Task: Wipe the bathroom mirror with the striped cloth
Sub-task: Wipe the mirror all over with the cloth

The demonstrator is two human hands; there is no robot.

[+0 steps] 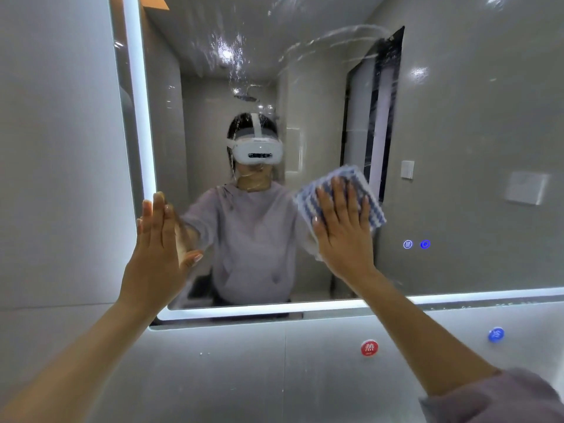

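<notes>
The bathroom mirror [457,123] fills most of the view, framed by a lit strip, with wet streaks across its upper part. My right hand [343,230] lies flat with straight, spread fingers and presses the blue-and-white striped cloth [370,193] against the glass, right of centre. My left hand [160,248] is raised with straight fingers beside the mirror's lit left edge, its fingertips close to or touching the glass; it holds nothing.
Two small glowing touch icons [416,244] sit on the glass just right of the cloth. Below the mirror, the grey tiled wall carries a red round sticker [369,348] and a blue one [496,334]. A grey tiled side wall [55,148] stands at the left.
</notes>
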